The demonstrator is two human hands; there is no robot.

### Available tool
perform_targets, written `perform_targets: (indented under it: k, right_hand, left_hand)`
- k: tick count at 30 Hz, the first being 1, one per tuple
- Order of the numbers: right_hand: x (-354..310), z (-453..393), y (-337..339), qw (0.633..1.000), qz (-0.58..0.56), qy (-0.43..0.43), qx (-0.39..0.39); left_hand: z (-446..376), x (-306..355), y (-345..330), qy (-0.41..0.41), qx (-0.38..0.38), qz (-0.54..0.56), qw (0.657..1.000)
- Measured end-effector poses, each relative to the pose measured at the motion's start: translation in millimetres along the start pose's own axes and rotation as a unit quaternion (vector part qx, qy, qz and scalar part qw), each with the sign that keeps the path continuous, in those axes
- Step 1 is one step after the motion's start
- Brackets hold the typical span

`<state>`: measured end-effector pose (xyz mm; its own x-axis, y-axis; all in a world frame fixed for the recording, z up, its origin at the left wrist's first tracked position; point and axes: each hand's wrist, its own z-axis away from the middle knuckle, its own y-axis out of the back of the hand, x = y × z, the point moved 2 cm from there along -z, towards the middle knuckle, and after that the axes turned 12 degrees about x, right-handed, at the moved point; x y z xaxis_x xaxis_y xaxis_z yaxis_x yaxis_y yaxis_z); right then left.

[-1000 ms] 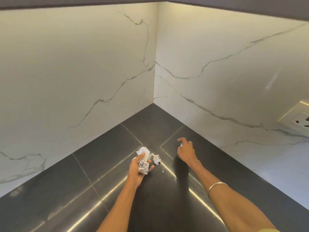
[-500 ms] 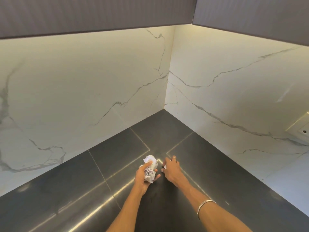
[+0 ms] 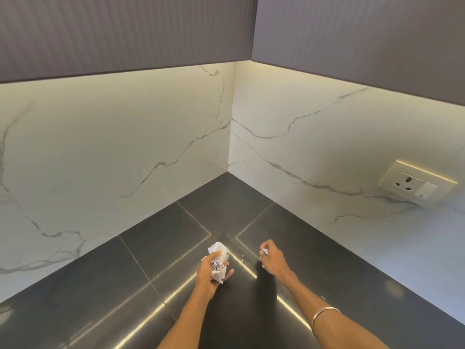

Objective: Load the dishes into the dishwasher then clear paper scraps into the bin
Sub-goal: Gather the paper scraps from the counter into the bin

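Head view: the left hand (image 3: 210, 272) is curled around a wad (image 3: 218, 261) of crumpled white paper, its top poking out above the thumb. The right hand (image 3: 273, 260), well apart to the right, pinches a small white scrap (image 3: 264, 252) at its fingertips, though the scrap is too small to tell its shape. Both hover over the dark, glossy surface (image 3: 161, 238), which is flat, with thin seams and bright light streaks. Beyond the hands it runs open to a corner of veined white marble walls (image 3: 125, 147). Ribbed grey cabinets (image 3: 125, 31) hang above. A bangle (image 3: 323, 316) circles the right forearm.
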<state>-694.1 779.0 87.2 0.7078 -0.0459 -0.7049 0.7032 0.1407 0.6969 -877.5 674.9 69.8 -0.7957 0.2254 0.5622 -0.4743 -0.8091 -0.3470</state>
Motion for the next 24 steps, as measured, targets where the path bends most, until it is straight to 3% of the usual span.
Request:
perform_targets:
  k: [5,15,24]
  right_hand:
    - [-25.4,34.6,12.6,0.97,-0.18,-0.151,-0.056]
    - [-25.2,104.4,26.4,0.94,-0.263,-0.206,-0.062]
    - [3.6,184.8,45.4,0.918,-0.341,-0.2,0.028]
  left_hand:
    - [26.7,-20.6,5.3,0.006,-0.018,-0.026,0.999]
    - [70.6,-50.7,29.6,0.016,-0.048,-0.051,0.997]
    - [123.7,-95.5,48.6,0.007,-0.076,-0.084,0.993]
